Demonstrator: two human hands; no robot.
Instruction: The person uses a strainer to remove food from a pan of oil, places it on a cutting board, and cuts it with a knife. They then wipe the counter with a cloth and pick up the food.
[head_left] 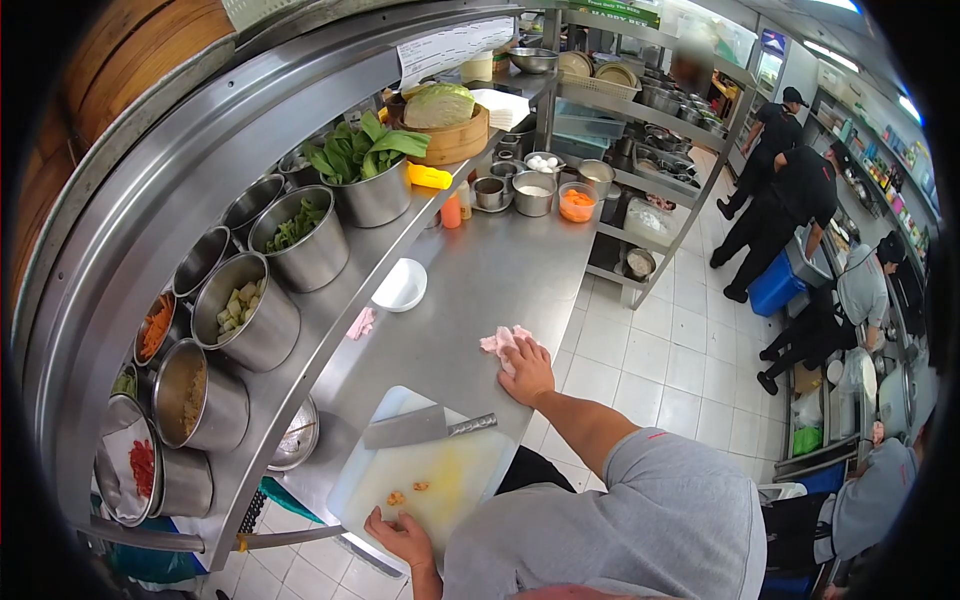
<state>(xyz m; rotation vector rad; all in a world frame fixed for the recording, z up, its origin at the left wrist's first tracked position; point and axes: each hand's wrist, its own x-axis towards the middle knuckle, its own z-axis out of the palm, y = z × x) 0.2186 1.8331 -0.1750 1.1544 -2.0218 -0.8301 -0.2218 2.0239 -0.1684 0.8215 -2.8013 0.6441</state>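
Observation:
Fingers pressed down, my right hand (pixel 530 372) grips a crumpled pink cloth (pixel 494 343) on the steel worktop (pixel 465 275). My left hand (pixel 402 540) rests at the near-left edge of a white cutting board (pixel 365 470), its fingers apart and holding nothing. Across the board's far side lies a cleaver (pixel 405 428), its patterned metal handle pointing right. Small orange-brown food bits (pixel 395 498) and a yellow stain are on the board near my left hand. A white bowl (pixel 400 287) stands farther back, beside another piece of pink cloth (pixel 361 324).
A raised shelf along the left bears steel pots of cut vegetables (pixel 245 310), leafy greens (pixel 365 152) and a cabbage (pixel 440 106). Sauce bottles (pixel 451 211) and a tub of orange pieces (pixel 577 203) stand at the worktop's back. Several co-workers (pixel 800 190) are at the right.

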